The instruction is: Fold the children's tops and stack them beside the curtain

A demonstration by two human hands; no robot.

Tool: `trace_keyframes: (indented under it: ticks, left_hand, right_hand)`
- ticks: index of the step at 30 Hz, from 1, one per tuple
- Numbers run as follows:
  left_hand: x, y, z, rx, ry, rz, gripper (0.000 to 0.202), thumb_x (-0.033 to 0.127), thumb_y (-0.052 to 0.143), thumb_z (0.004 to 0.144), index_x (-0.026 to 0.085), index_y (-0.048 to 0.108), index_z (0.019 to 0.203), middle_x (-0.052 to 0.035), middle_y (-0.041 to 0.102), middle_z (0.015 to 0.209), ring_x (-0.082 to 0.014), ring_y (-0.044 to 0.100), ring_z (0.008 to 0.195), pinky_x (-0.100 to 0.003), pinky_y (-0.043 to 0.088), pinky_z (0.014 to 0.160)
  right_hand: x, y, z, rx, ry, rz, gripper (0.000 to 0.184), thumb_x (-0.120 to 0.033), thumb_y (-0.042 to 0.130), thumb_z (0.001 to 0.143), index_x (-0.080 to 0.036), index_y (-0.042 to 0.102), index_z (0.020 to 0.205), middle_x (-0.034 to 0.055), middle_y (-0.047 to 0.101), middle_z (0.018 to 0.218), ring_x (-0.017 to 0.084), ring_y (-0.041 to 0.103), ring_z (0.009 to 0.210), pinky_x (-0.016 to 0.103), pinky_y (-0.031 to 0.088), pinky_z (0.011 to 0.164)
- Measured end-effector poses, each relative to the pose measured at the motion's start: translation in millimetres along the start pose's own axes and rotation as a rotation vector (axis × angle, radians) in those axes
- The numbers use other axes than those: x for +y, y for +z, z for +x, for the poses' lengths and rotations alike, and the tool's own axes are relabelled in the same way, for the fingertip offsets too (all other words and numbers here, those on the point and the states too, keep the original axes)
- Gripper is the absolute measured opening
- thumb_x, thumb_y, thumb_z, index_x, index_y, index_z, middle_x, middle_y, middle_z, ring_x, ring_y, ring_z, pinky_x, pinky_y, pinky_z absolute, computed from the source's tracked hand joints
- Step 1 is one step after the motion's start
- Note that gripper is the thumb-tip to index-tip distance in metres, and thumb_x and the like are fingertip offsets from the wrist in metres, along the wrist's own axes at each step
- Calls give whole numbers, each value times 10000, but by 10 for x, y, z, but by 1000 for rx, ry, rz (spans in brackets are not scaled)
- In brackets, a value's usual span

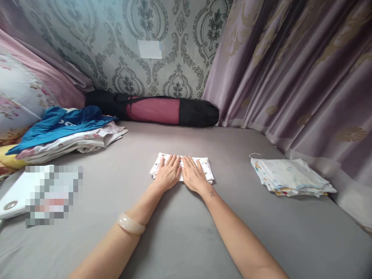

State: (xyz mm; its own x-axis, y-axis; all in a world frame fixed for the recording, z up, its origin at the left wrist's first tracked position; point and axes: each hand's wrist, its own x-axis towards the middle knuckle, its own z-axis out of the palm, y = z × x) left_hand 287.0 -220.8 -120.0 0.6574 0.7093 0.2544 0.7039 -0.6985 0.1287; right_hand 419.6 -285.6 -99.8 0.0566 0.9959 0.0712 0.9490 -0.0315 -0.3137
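Note:
A small folded white cloth with a dotted print (207, 167) lies on the grey bed sheet (186, 217). My left hand (168, 171) presses flat on its left half, fingers stretched forward. Beside it, my right hand (194, 173) rests flat on the right half, thumb close to the left hand. The two hands cover much of the cloth's middle. Neither hand grips anything.
On the right lies a stack of folded light cloths (290, 176) near the curtain (279, 77). At left are piled clothes (66, 130), a white device (26, 190) and a floral pillow (20, 89). A black and red long bag (154, 110) lines the wall.

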Motion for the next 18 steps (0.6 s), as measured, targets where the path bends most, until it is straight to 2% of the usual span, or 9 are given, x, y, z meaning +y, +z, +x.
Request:
trace_keyframes:
  ticks: [6, 13, 18]
  left_hand:
    - [-3, 9, 4, -38, -4, 19, 528, 333, 210, 1000, 133, 396, 1453, -158, 419, 1497, -283, 353, 1410, -561, 222, 1152]
    - [-50, 53, -23, 15, -63, 33, 581, 428, 249, 988, 117, 389, 1458, -177, 445, 1476, -309, 350, 1408, -519, 246, 1152]
    - [-91, 91, -29, 36, -95, 43, 614, 479, 240, 981, 106, 409, 1439, -189, 457, 1464, -325, 359, 1400, -516, 250, 1149]
  right_hand:
    - [-6, 21, -7, 13, 6, -16, 558, -292, 223, 988, -120, 296, 1514, 68, 285, 1575, 189, 210, 1464, 428, 74, 1202]
    - [-11, 13, -43, 41, 104, -45, 577, -321, 236, 992, -58, 309, 1499, 135, 304, 1560, 230, 220, 1461, 438, 76, 1196]
    - [27, 53, -55, 88, 171, -76, 558, -333, 247, 995, -75, 364, 1476, 144, 314, 1555, 240, 220, 1459, 443, 83, 1186]
